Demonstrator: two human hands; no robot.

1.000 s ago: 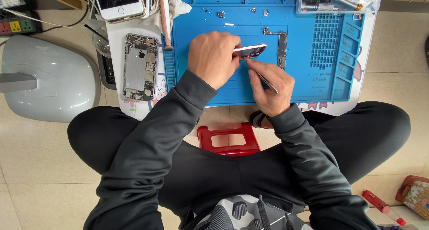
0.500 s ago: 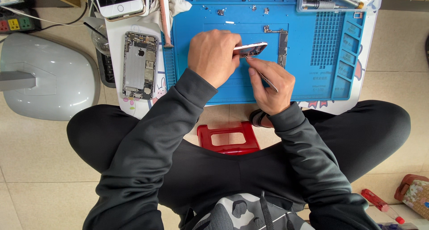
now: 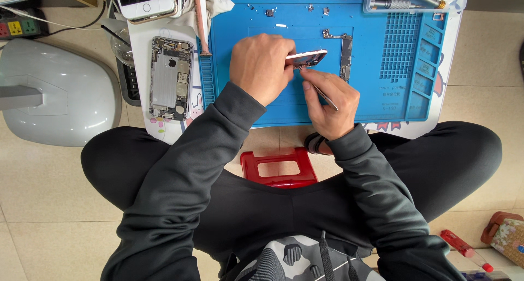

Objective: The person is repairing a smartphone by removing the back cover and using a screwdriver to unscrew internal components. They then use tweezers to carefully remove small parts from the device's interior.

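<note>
My left hand [image 3: 261,65] grips a small pinkish phone part [image 3: 307,58] and holds it tilted over the blue repair mat [image 3: 382,95]. My right hand [image 3: 327,103] pinches thin metal tweezers [image 3: 322,93], whose tip touches the underside edge of that part. A narrow circuit board [image 3: 345,57] lies on the mat just right of the part. Several tiny screws and bits [image 3: 270,11] sit near the mat's far edge.
An opened phone shell [image 3: 170,78] lies on a white board left of the mat, with a white phone [image 3: 144,0] beyond it. A grey lamp base [image 3: 54,93] stands at far left. A red stool [image 3: 279,168] is under me. A red screwdriver [image 3: 464,249] lies on the floor at right.
Both hands stay on the part; my right hand and tweezers have shifted only slightly beneath it.
</note>
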